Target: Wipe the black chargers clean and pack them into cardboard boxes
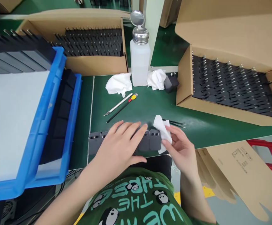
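Note:
A row of dark grey charger plugs [95, 142] lies along the near edge of the green mat [150, 106]. My left hand [122, 143] rests flat on the row, fingers stretched out over the middle plugs. My right hand [181, 148] pinches a folded white wipe [163, 131] and presses it against the plug at the right end of the row [154, 140]. Black tweezers [177, 123] lie just behind the wipe.
A white dispenser bottle [140, 61] stands at the back between two crumpled wipes [119, 83]. One black plug [171, 83] sits beside it. A knife and a thin black tool [120, 104] lie mid-mat. Cardboard boxes of plugs [232, 82] flank the mat; blue bins [44, 118] stand left.

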`<state>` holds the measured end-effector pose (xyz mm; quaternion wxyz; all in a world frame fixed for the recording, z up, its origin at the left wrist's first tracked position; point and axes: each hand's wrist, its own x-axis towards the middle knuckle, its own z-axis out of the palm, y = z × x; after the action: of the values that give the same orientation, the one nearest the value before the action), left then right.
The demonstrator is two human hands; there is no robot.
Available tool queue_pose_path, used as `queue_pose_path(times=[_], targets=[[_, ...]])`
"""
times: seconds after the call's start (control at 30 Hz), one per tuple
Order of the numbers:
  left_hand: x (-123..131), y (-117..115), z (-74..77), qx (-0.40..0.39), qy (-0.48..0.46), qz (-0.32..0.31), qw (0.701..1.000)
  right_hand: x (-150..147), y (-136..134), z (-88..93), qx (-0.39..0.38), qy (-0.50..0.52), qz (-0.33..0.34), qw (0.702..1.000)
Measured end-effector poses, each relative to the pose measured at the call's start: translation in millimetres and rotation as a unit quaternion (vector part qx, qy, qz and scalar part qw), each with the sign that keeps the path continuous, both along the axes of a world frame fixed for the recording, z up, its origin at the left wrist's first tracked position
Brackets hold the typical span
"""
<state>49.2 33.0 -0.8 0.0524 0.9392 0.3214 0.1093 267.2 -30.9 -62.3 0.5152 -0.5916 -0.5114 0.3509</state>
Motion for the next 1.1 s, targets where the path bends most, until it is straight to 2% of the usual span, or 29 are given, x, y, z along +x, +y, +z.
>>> queue_pose_path(times=[0.1,0.23,0.37,0.5,0.53,0.63,0.67,0.8,0.9,0.97,1.03,1.1], targets=[[13,3,1.2,-0.003,-0.007,-0.018,1.000,12,-1,4.1,0.001,-0.022,-0.050,0.999],[31,4,-1.1,-0.027,-0.017,-0.016,0.999,25,-6,8.3,0.069,-0.101,-0.103,0.987],[33,4,-3.3,-0.039,-0.038,0.002,0.999,29,-3,14.8,0.087,-0.118,-0.074,0.986],[16,0,-0.4,-0.017,-0.062,-0.001,0.998,32,7,19.6,0.077,-0.171,-0.078,0.979],[10,-1,0.8,-0.009,-0.067,0.004,0.998,34,9,20.8,0.073,-0.192,-0.059,0.977],[-4,-7,3.4,0.013,-0.074,0.031,0.997,43,14,24.5,0.047,-0.273,0.071,0.958],[-5,-8,3.9,0.018,-0.076,0.036,0.996,46,15,25.4,0.043,-0.287,0.095,0.952],[5,-11,3.4,0.030,-0.082,0.030,0.996,58,23,22.2,0.055,-0.371,0.043,0.926],[20,-8,1.2,0.038,-0.086,0.029,0.995,61,36,13.4,0.038,-0.443,0.084,0.892],[27,-6,-1.1,0.038,-0.082,0.027,0.996,62,43,9.5,0.027,-0.438,0.089,0.894],[30,-5,-3.8,0.028,-0.074,0.022,0.997,63,47,10.6,0.029,-0.432,0.065,0.899],[31,-4,-6.3,0.012,-0.067,0.016,0.998,62,45,16.4,0.049,-0.381,0.012,0.923]])
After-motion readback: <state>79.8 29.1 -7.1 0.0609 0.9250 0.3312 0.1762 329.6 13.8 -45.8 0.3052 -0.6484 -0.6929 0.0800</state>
